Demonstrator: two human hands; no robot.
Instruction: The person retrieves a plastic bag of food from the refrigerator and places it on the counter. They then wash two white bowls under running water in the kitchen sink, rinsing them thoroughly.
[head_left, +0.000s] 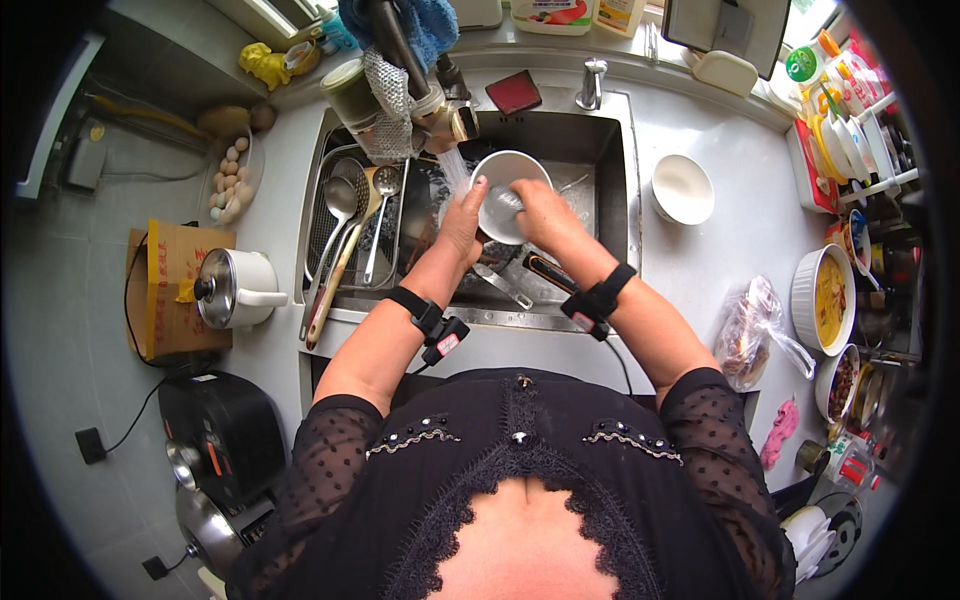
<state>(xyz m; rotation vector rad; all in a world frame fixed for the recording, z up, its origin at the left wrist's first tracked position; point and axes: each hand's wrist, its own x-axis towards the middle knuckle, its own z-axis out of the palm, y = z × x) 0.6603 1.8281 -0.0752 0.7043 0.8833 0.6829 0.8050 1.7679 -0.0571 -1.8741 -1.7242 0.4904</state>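
Observation:
My left hand (466, 217) grips a white bowl (514, 163) over the sink, its thumb at the left rim and its fingers partly hidden beneath. Inside the bowl, my right hand (547, 214) has its fingers bunched on a silvery scrubber (505, 196), which they partly cover. Water (453, 171) runs from the faucet (450, 124) close to the bowl's left rim. Below the hands, a black-handled utensil (549, 271) and a flat metal handle (504, 288) lie in the stainless steel sink (613, 169).
A wire basket (401, 225) with ladles (341, 196) fills the sink's left side. Another white bowl (682, 189) stands on the right counter, behind a tied plastic bag (754, 330). A lidded white pot (244, 289) and a container of eggs (232, 180) are at left.

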